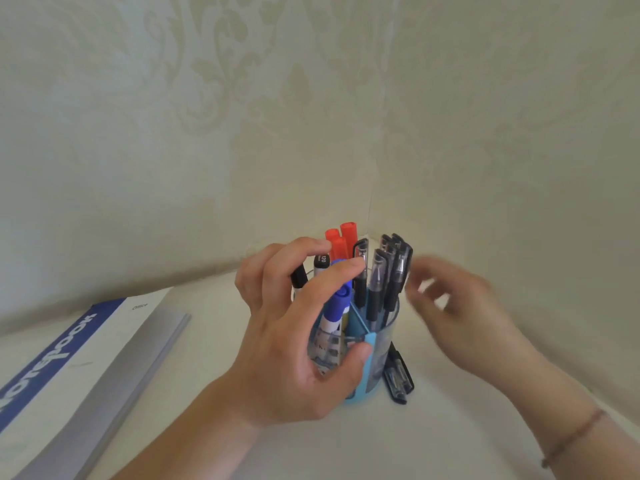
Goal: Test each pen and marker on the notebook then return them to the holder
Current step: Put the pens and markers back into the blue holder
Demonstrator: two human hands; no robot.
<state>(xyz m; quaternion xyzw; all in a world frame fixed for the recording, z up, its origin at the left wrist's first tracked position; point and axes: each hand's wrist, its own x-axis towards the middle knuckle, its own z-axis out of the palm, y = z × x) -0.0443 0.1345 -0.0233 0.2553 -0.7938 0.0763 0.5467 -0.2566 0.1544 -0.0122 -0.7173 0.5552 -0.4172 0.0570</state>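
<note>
Holder: a clear round holder with blue dividers stands upright on the white table, close to the corner of the wall.
Front left section: a blue-capped marker with a white body stands here, cap up.
Back section: three red-capped markers rise at the rear; a white marker with a black cap leans just beside them on the left.
Right section: a bunch of black pens with clear caps stands packed together, caps up.
Outside the holder: one more black pen lies on the table, touching the holder's right side near its base.
Notebook: a closed notebook with a blue stripe on a white cover lies flat at the left, well apart from the holder.
Left hand: it comes in from below, curled round the holder; the thumb presses the front wall, the fingers wrap over the left rim and reach among the markers.
Right hand: blurred, it hangs just right of the black pens, fingers loosely bent and spread; I cannot tell if a fingertip touches a pen. A thin bracelet circles the wrist.
</note>
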